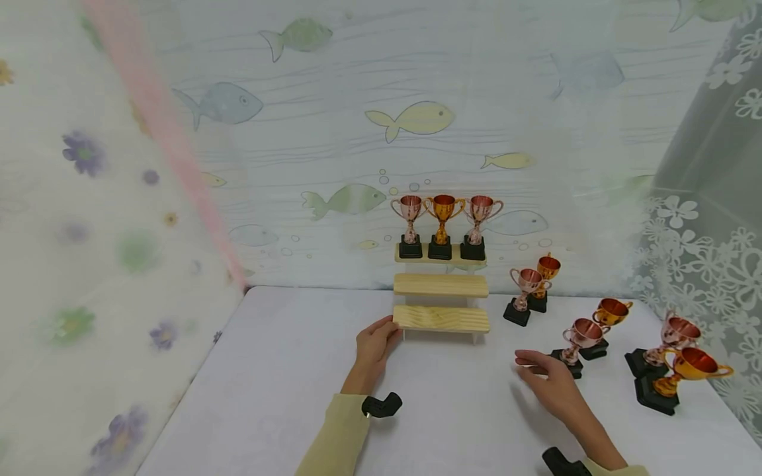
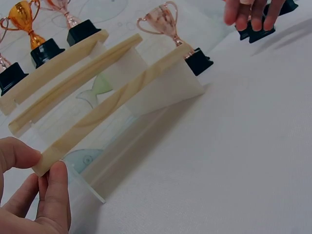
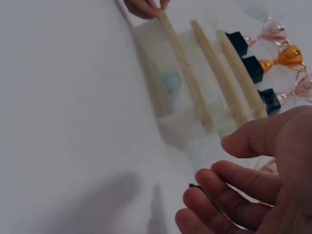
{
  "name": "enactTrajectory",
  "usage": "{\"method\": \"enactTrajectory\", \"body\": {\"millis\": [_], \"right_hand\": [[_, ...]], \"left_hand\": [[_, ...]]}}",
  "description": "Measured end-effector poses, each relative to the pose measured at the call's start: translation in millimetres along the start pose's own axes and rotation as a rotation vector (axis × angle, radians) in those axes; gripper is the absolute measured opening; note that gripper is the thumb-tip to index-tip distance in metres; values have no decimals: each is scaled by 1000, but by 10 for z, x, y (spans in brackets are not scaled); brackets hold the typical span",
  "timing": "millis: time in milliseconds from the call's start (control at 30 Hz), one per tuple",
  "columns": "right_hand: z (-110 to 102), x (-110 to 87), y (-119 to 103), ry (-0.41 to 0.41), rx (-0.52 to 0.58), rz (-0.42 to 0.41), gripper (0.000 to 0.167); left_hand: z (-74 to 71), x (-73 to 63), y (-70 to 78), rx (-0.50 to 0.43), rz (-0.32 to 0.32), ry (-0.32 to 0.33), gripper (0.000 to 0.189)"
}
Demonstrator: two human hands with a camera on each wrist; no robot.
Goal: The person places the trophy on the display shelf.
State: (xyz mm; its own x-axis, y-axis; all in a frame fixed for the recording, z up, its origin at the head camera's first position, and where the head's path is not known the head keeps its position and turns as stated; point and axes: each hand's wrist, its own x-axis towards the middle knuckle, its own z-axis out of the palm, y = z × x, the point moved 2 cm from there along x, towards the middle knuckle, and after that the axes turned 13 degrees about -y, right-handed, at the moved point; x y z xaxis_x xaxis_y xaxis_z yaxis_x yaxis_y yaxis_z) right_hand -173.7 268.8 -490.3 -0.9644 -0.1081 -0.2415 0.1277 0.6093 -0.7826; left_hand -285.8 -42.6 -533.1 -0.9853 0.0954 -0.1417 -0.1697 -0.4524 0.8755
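- Stand [image 1: 440, 285], three-tiered pale wood, about twelve o'clock, probably light; left hand [image 1: 375, 344] pinches its nine-o'clock end.
- Right hand [image 1: 550, 387]: empty, relaxed; at its one o'clock, shiny rose-gold black-based trophy [image 1: 586, 333], likely slippery; grasp mid-height.

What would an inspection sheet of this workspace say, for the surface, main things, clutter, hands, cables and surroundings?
Surface: white-covered table.
Job's things: wooden stand with three trophies on its top tier; six more trophies stand on the table to the right.
Clutter: nothing seen.
Left hand: pinches the lowest tier at its left end.
Right hand: holds nothing, near the right-hand trophies.
Cables: nothing seen.
Surroundings: fish-patterned backdrop; flowered sheet left; lacy cloth right.
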Motion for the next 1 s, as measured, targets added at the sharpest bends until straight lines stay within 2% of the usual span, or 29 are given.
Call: {"method": "enactTrajectory", "body": {"millis": [133, 233, 367, 467, 600, 733, 867, 1000], "right_hand": [[-202, -147, 156, -32, -77, 40, 41], [-361, -215, 289, -14, -103, 108, 47], [-544, -260, 433, 82, -88, 216, 66], [-624, -257, 493, 186, -28, 239, 75], [-659, -217, 536, 314, 84, 205, 76], [-669, -168, 591, 387, 165, 132, 75], [-681, -133, 631, 404, 261, 46, 77], [-707, -99, 647, 381, 502, -36, 82]], "left_hand": [[-19, 27, 0, -4, 1, 2, 40], [-25, 38, 11, -8, 0, -1, 40], [-28, 37, 22, -9, -6, -4, 40], [-25, 24, 26, -6, -10, -1, 40], [-14, 3, 32, 2, -7, -2, 41], [0, -17, 38, 20, -4, -7, 41], [5, -16, 39, 27, -5, -7, 40], [7, -2, 31, 24, -1, -4, 40]]}}
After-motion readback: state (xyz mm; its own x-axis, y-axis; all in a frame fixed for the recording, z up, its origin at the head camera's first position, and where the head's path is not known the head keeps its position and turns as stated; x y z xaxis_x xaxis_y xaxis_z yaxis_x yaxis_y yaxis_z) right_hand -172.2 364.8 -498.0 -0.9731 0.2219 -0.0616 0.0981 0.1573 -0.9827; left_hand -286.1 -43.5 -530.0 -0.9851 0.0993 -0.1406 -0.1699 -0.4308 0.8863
